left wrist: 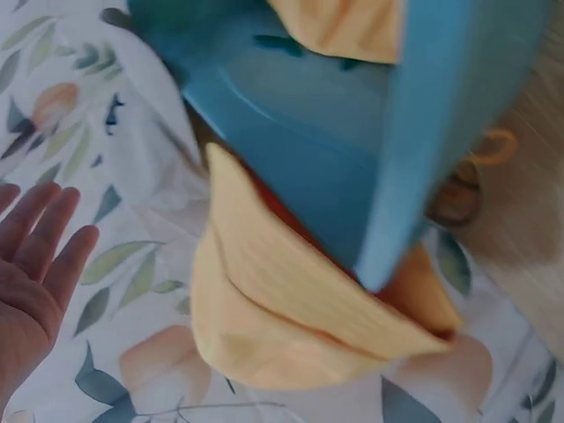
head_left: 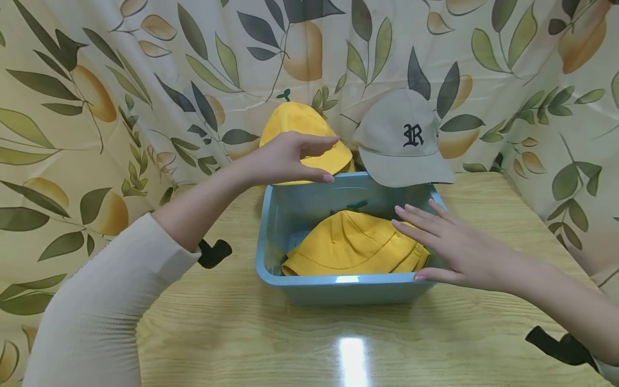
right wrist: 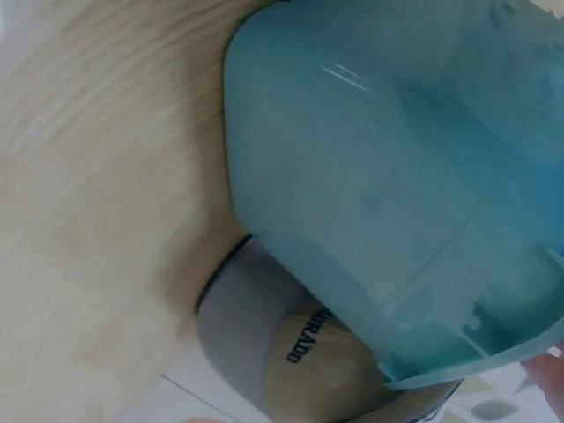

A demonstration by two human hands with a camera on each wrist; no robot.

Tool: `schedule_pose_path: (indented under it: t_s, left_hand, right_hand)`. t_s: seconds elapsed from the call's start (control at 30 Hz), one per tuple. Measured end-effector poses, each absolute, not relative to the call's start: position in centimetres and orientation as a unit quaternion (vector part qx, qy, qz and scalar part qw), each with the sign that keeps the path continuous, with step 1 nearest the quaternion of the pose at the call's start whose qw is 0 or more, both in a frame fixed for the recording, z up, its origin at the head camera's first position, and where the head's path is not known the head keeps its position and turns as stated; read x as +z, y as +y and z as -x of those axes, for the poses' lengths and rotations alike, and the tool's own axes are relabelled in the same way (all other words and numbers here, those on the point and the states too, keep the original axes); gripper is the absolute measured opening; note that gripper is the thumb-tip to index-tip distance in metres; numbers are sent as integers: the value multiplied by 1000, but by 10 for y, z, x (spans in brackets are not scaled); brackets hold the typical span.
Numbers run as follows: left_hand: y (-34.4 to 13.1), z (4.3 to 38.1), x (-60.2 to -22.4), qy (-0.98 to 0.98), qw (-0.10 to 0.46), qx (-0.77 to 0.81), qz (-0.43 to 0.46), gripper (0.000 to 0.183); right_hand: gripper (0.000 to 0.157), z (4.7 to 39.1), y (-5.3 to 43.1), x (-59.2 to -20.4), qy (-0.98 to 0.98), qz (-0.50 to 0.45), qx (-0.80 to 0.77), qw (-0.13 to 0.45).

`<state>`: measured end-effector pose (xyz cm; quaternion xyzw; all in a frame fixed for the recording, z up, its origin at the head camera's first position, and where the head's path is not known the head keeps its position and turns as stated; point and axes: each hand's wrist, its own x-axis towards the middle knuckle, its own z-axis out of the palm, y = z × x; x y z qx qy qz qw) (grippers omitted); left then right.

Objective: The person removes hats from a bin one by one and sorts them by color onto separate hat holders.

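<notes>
Head view: front yellow hat [head_left: 355,244] stretches sideways, crown [head_left: 347,221] rearward; left hand [head_left: 289,156] and right hand [head_left: 450,242] have relaxed fingers.

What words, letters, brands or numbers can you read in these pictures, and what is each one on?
"R", in ornate dark lettering: on the front of the grey cap.
"ORADO", its start unclear: on a rounded grey-and-tan surface partly hidden by the blue bin; I cannot tell whether it belongs to the cap.
Too blurred to read: the dark mark on the cap in the left wrist view.
</notes>
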<state>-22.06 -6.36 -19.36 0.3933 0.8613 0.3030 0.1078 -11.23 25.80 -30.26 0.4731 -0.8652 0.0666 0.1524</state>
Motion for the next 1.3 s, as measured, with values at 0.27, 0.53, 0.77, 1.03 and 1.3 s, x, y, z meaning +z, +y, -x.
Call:
schedule_pose_path:
  t_s: [0.27,0.53,0.77,1.03,1.3]
  left_hand:
    - [-43,231,-195,837,153,296,-435,69]
    - [-16,247,-214,835,153,308,-430,72]
    - [-3,258,-234,821,212,305,-433,70]
    - [16,257,-255,809,294,230,-454,67]
    - [33,267,-282,807,329,184,-454,65]
  right_hand:
    - [84,102,271,-319,-871,-458,73,165]
    - [69,91,276,-335,-873,-447,62,187]
    - [65,87,276,-340,-872,-438,70,205]
    - [65,87,275,-338,-873,-438,66,204]
    - [64,87,276,-340,-870,-440,86,205]
